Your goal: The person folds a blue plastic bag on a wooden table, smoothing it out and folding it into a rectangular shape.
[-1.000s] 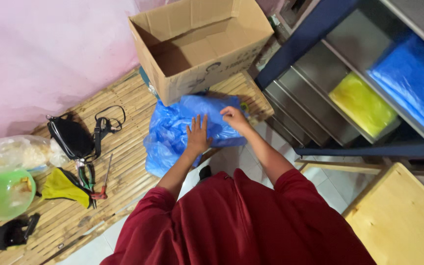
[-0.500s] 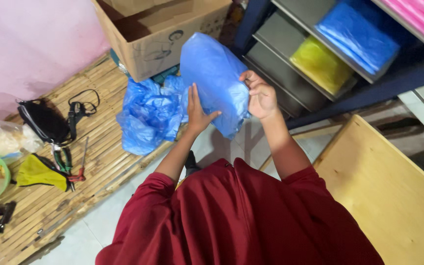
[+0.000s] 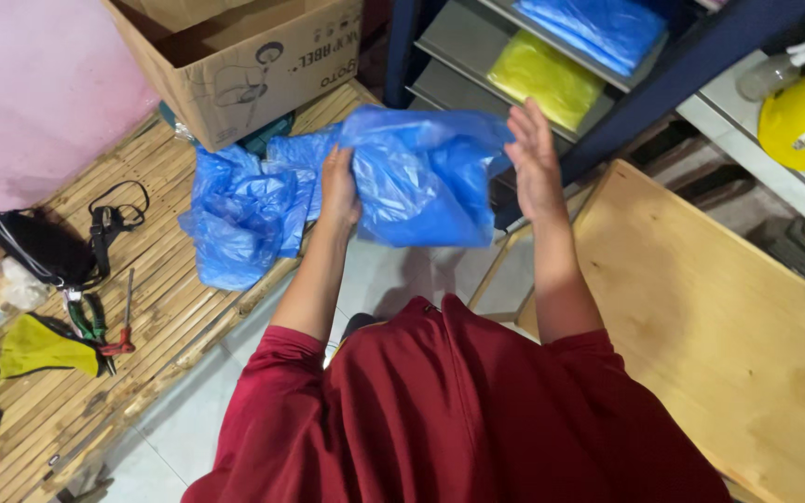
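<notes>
Head view: I see both hands raised in front of the shelves.
Left hand [image 3: 339, 191]: fingers clamped on the blue plastic bag [image 3: 421, 177].
Right hand [image 3: 535, 158]: now off the bag, fingers spread.
Change: bag lifted from the blue pile [image 3: 239, 210] at the bamooo mat's [image 3: 156, 307] far edge, now sagging one-handed.

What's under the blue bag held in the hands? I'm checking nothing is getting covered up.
Below the blue bag, pale floor tiles show. Behind it, part of the grey shelf unit is covered. The left hand grips it; the right hand is open beside it.
</notes>
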